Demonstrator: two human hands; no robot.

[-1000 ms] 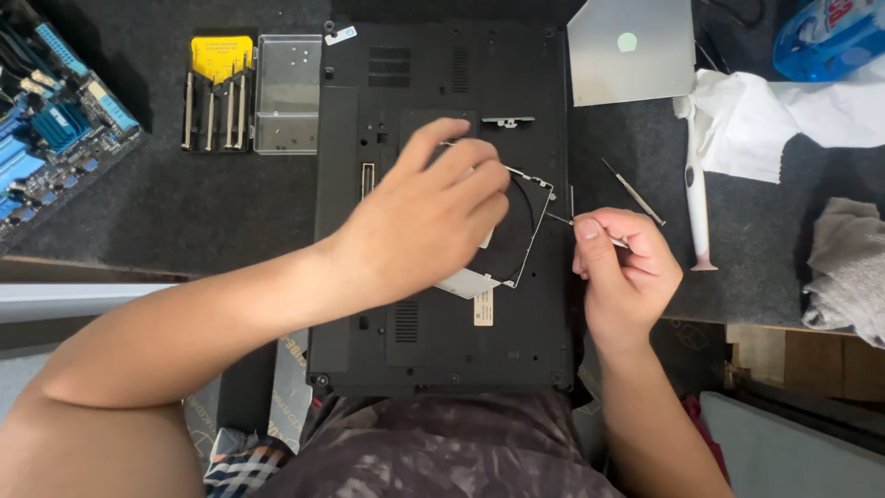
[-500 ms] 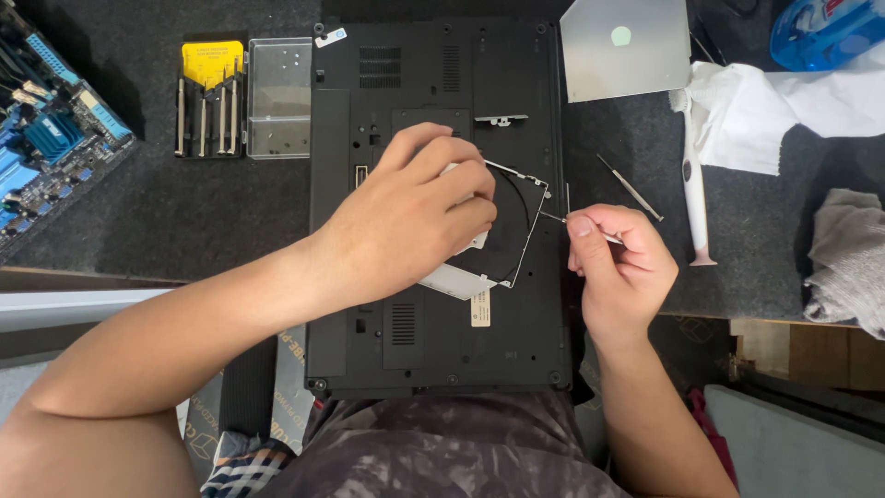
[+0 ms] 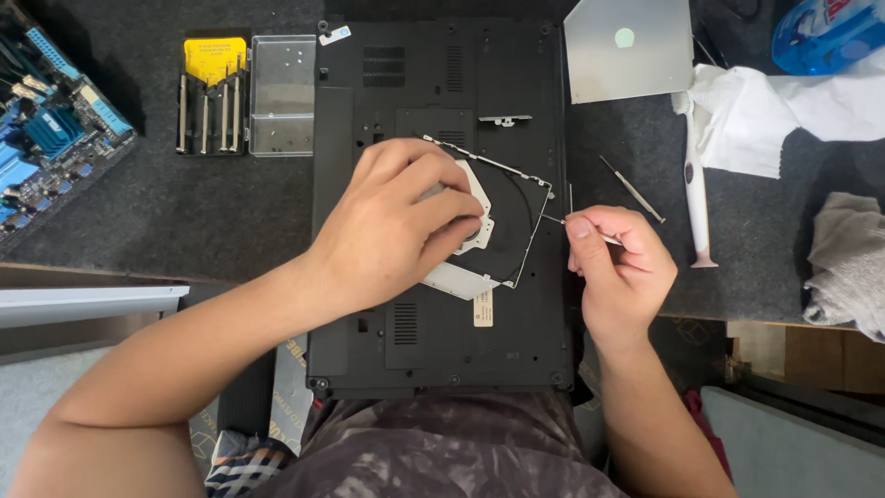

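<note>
On the upturned black laptop base (image 3: 442,332), my left hand (image 3: 387,226) presses the tilted black disc drive tray (image 3: 502,226), unchanged; right hand (image 3: 618,267) pinches thin metal screwdriver (image 3: 553,219), tip now at tray's right edge.

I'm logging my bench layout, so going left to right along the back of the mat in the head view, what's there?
Blue circuit board → screwdriver set → clear plastic lid → silver drive cover → white cloth → blue bottle.

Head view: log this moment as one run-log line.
left hand: pressing optical drive | right hand: holds thin screwdriver, tip at drive's right edge | base: upturned black laptop
</note>
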